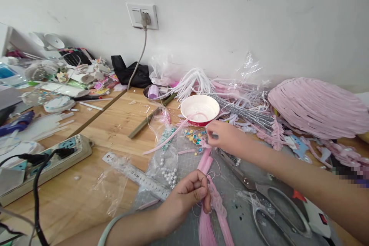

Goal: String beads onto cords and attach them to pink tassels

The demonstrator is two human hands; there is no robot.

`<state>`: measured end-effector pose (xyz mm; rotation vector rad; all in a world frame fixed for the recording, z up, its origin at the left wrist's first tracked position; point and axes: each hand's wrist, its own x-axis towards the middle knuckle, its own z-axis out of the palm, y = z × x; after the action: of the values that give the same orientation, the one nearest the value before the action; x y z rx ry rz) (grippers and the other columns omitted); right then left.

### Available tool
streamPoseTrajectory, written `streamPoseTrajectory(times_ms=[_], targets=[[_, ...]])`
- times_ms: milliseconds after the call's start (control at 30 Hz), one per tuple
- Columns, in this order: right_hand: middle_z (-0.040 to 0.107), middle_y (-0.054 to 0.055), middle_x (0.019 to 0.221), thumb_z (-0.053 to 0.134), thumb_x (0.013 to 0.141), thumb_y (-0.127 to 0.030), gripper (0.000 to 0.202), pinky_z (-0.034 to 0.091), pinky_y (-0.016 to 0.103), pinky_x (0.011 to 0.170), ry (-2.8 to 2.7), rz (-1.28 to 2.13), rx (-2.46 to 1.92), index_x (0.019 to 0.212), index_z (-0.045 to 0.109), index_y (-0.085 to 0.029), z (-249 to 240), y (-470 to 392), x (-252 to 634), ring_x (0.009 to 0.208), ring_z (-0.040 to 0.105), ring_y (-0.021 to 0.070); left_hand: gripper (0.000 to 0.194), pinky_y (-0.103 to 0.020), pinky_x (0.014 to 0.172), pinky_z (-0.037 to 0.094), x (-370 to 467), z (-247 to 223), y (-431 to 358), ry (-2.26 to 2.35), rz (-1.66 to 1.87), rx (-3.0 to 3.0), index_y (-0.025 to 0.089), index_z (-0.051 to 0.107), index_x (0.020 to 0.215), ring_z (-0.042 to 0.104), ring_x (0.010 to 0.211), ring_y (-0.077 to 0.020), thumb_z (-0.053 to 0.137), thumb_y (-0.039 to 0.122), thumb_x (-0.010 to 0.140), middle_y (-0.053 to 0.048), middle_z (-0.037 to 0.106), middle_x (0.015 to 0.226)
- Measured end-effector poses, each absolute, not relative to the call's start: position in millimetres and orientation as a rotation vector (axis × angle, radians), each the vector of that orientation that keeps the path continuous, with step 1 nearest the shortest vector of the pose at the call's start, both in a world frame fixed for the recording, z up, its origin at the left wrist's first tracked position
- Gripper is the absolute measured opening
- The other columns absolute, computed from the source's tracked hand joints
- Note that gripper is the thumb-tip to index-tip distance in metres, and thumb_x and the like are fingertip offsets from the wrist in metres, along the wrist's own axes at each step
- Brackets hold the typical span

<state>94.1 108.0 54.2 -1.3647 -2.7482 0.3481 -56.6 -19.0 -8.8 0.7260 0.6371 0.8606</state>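
My left hand (191, 192) is closed, its fingers curled beside the pink braided cord (216, 198); what it pinches, if anything, is too small to make out. Pink tassels (206, 228) hang below it on the grey cutting mat (242, 215). Farther up, my right hand (217, 134) has its thumb and fingers bent together near a pink knotted piece (204, 142); whether something thin lies between them I cannot tell. Blue and gold gems (193, 135) lie just left of that hand. A white bowl with a red outside (200, 108) stands behind it, a pink cord (173, 136) over its rim.
Large scissors (253, 186) lie under my right forearm. A steel ruler (135, 175) and silver beads (170, 177) are left of centre. A power strip (49, 165) with black cables stands at the left. A pink coil (319, 107) sits at the back right by the wall.
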Motion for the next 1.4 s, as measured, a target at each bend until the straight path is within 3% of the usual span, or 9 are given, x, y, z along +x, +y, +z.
streamPoseTrajectory(times_ms=[133, 233, 433, 567, 667, 800, 1033, 1200, 1400], targets=[[0.049, -0.001, 0.065, 0.036, 0.077, -0.023, 0.013, 0.027, 0.021, 0.044, -1.981, 1.254, -1.595, 0.067, 0.043, -0.018, 78, 117, 113, 0.046, 0.032, 0.0073, 0.028, -0.025, 0.060, 0.035, -57, -7, -20, 0.640, 0.861, 0.712, 0.015, 0.047, 0.072, 0.047, 0.051, -0.0099, 0.065, 0.037, 0.074, 0.000, 0.057, 0.053], [0.046, 0.000, 0.063, 0.030, 0.074, -0.017, 0.012, 0.022, 0.020, 0.038, -1.892, 1.454, -1.640, 0.064, 0.036, -0.019, 81, 122, 126, 0.042, 0.024, 0.0065, 0.028, -0.024, 0.060, 0.034, -57, -6, -21, 0.649, 0.855, 0.711, 0.015, 0.047, 0.072, 0.048, 0.052, -0.0102, 0.065, 0.037, 0.074, 0.000, 0.058, 0.054], [0.041, -0.002, 0.050, 0.034, 0.073, -0.017, 0.017, 0.024, 0.021, 0.040, -1.999, 1.236, -1.764, 0.062, 0.046, -0.017, 73, 128, 136, 0.040, 0.029, 0.0081, 0.027, -0.025, 0.061, 0.033, -57, -6, -20, 0.662, 0.854, 0.729, 0.016, 0.046, 0.073, 0.047, 0.052, -0.0101, 0.064, 0.035, 0.075, 0.001, 0.057, 0.053], [0.062, 0.005, 0.072, 0.057, 0.068, -0.044, 0.030, 0.035, 0.024, 0.053, -2.574, 0.700, -1.746, 0.081, 0.064, -0.017, 70, 125, 140, 0.065, 0.055, 0.0180, 0.025, -0.025, 0.064, 0.033, -57, -5, -19, 0.683, 0.846, 0.761, 0.016, 0.046, 0.073, 0.048, 0.054, -0.0107, 0.063, 0.035, 0.076, 0.001, 0.057, 0.054], [0.067, 0.011, 0.081, 0.065, 0.064, -0.045, 0.036, 0.039, 0.028, 0.059, -3.016, 0.287, -1.722, 0.085, 0.068, -0.016, 68, 120, 145, 0.075, 0.062, 0.0254, 0.025, -0.026, 0.064, 0.032, -57, -5, -19, 0.694, 0.842, 0.762, 0.016, 0.047, 0.073, 0.047, 0.055, -0.0108, 0.063, 0.034, 0.076, 0.001, 0.057, 0.054], [0.068, 0.009, 0.078, 0.059, 0.073, -0.026, 0.014, 0.040, 0.029, 0.062, -3.003, 0.250, -1.810, 0.079, 0.069, -0.018, 73, 123, 163, 0.075, 0.064, 0.0246, 0.024, -0.026, 0.063, 0.032, -57, -5, -19, 0.697, 0.841, 0.748, 0.016, 0.047, 0.075, 0.046, 0.054, -0.0114, 0.063, 0.035, 0.076, 0.001, 0.057, 0.054], [0.067, 0.005, 0.069, 0.062, 0.070, -0.025, 0.010, 0.037, 0.026, 0.056, -2.943, 0.328, -1.943, 0.072, 0.070, -0.020, 81, 136, 185, 0.066, 0.062, 0.0200, 0.024, -0.026, 0.066, 0.033, -55, -4, -19, 0.730, 0.853, 0.716, 0.017, 0.046, 0.072, 0.045, 0.053, -0.0104, 0.063, 0.033, 0.075, 0.002, 0.056, 0.052], [0.068, 0.005, 0.084, 0.051, 0.079, -0.042, 0.030, 0.038, 0.024, 0.056, -2.831, 0.389, -1.989, 0.092, 0.067, -0.022, 83, 138, 186, 0.070, 0.061, 0.0175, 0.023, -0.025, 0.064, 0.032, -56, -5, -19, 0.741, 0.831, 0.715, 0.017, 0.047, 0.075, 0.045, 0.055, -0.0106, 0.062, 0.034, 0.077, 0.002, 0.057, 0.055], [0.067, 0.012, 0.076, 0.044, 0.081, -0.025, 0.029, 0.039, 0.026, 0.058, -2.659, 0.324, -2.268, 0.084, 0.069, -0.010, 94, 151, 211, 0.068, 0.060, 0.0200, 0.023, -0.026, 0.065, 0.034, -55, -1, -20, 0.760, 0.834, 0.692, 0.017, 0.047, 0.074, 0.044, 0.053, -0.0099, 0.063, 0.033, 0.076, 0.003, 0.054, 0.053]])
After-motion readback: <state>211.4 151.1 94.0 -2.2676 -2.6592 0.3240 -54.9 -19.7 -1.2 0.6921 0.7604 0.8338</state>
